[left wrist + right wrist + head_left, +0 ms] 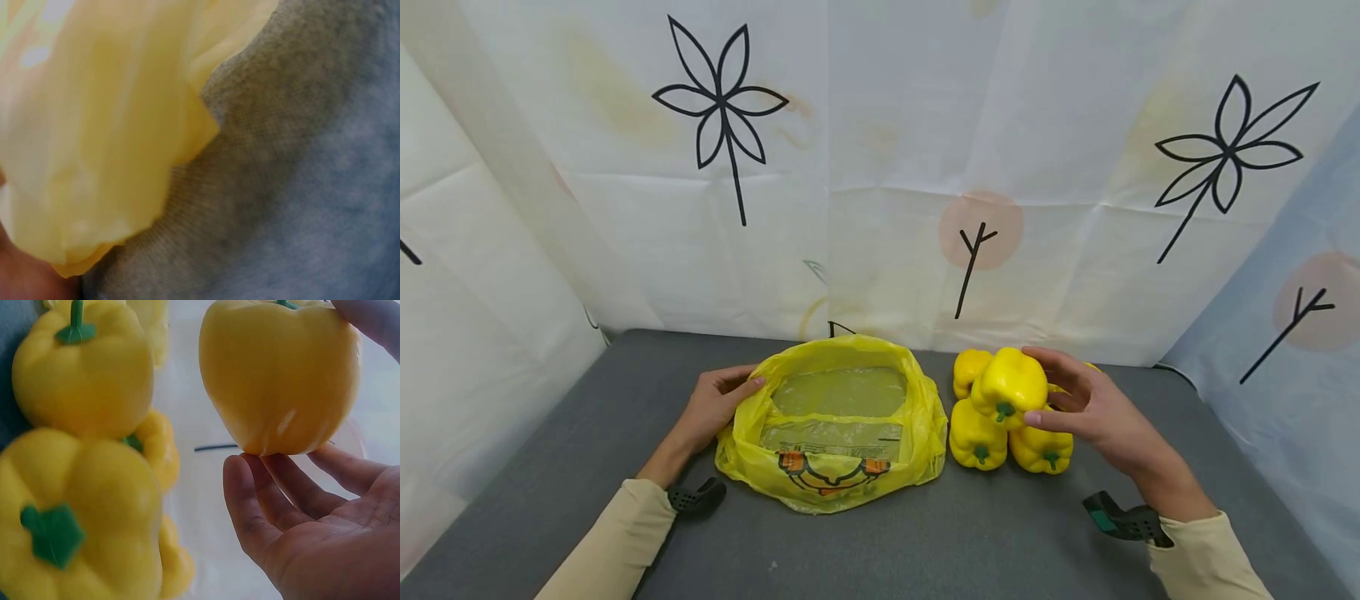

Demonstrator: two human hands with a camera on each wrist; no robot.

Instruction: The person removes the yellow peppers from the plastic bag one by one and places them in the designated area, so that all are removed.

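A yellow plastic bag [928, 437] with an orange-and-black print on its front stands with its mouth wide open. My left hand [713, 408] pinches the bag's left rim, thumb over the edge; in the left wrist view the yellow film [106, 137] hides most of that hand. Right of the bag, my right hand [1108, 417] holds a yellow bell pepper [1011, 385] between thumb and fingers, raised above the others. The right wrist view has this pepper [281, 381] apart from the rest, gripped at its two ends.
Several more yellow bell peppers [977, 435] sit in a group under and behind the held one, close to the bag's right side. Everything rests on a dark grey table [880, 558]. A white printed curtain [880, 250] hangs right behind the table's far edge.
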